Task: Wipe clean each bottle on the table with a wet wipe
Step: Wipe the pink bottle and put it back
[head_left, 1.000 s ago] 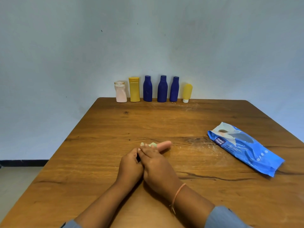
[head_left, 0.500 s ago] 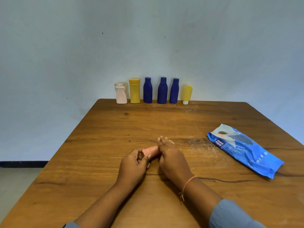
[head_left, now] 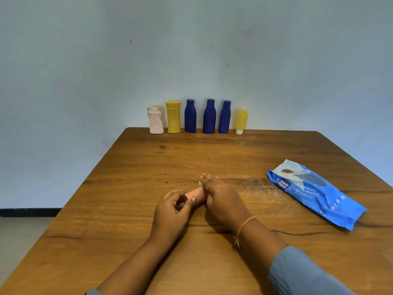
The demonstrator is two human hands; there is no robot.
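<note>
Pink bottle [head_left: 194, 195] lies on its side near the centre of the counter [head_left: 131, 209], between your two hands. Your left hand [head_left: 170, 211] pinches its near-left end, with thumb and fingers [head_left: 173, 193] curled onto it. Your right hand [head_left: 222, 202] covers the far-right end, fingers closed over it with the wet wipe [head_left: 200, 183] trapped under them. Only a pale scrap shows at the fingertips. This looks like mid-wipe on this bottle.

Risks:
- **Slip:** the left hand holds the end only. The bottle is round and probably slick once wet, so a hard stroke could twist it or shoot it out of the pinch.
- **Missed patch:** the part under your left fingers likely gets skipped unless you regrip.
- **Re-soiling:** white smears [head_left: 260, 186] sit just right of your right hand. Setting the bottle down there would dirty it again.
- **Toppling:** the far edge holds an upright row, left to right: pale pink bottle [head_left: 155, 122], yellow bottle [head_left: 173, 118], three blue bottles [head_left: 209, 118], yellow tube [head_left: 241, 120]. They stand close together, so a careless reach could knock one into the next. The tube stands on its small white cap and is likely the first to tip.
- **Wipe pack:** the wipe pack [head_left: 314, 192] lies on the right, well apart from your hands. I cannot tell whether its flap is open.
</note>
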